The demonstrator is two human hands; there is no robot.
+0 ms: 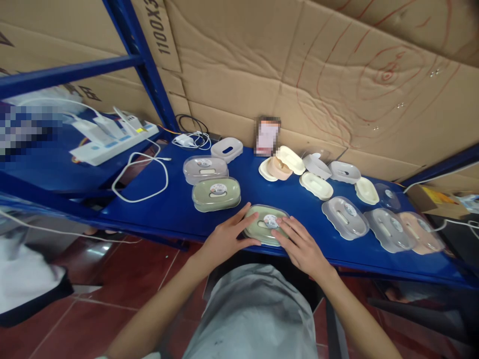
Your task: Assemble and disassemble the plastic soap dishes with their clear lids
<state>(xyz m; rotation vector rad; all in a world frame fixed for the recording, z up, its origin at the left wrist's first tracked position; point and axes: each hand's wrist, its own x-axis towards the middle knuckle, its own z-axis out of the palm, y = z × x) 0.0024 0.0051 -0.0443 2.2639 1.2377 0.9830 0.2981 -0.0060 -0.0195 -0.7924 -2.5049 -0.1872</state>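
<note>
On blue metal shelf [175, 209]: both hands [228, 239] [303, 249] flat on oval green plastic box [265, 225] w/ clear lid.

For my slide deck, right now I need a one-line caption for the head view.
Both hands, left hand and right hand, press a green lidded box on a blue shelf.

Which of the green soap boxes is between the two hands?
The green box at the shelf's front edge, left hand and right hand pressing it; the other green box sits untouched behind.

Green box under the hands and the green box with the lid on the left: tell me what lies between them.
Nothing lies there. The head view shows only bare blue shelf between the green box under the hands and the lidded green box to its left.
</note>
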